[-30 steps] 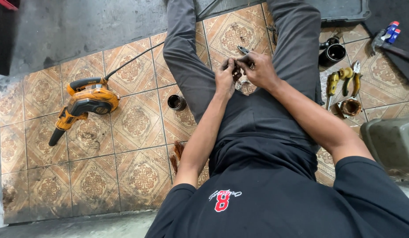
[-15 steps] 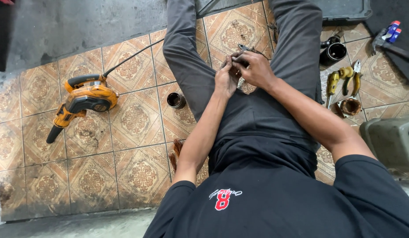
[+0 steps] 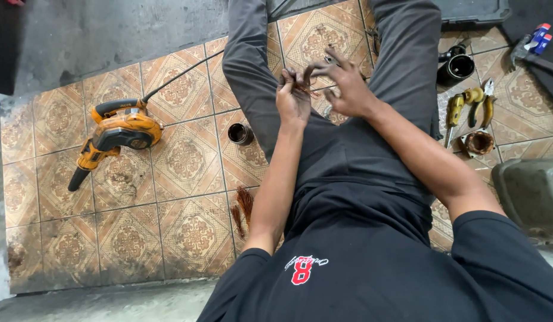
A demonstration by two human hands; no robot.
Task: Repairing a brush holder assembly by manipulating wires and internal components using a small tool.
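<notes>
Fingers hide most of what is held: seemingly thin copper wire strands (image 3: 304,89), pinched in the left hand (image 3: 293,98) above the lap, right hand (image 3: 343,88) half-open, fingertips touching the strands. Floor beside: orange blower (image 3: 116,132), small dark cup (image 3: 240,133), copper wire bundle (image 3: 243,206), yellow-handled pliers (image 3: 472,102)

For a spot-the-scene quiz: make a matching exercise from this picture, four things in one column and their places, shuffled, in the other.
Things:
1. orange blower
2. small dark cup
3. copper wire strands
4. yellow-handled tools

Places:
A. pinched in the left hand, with the right hand close beside
B. on the tiles far to the person's left
C. on the floor by the right leg
D. on a tile just beside the left leg

Pairs: 1-B, 2-D, 3-A, 4-C
</notes>
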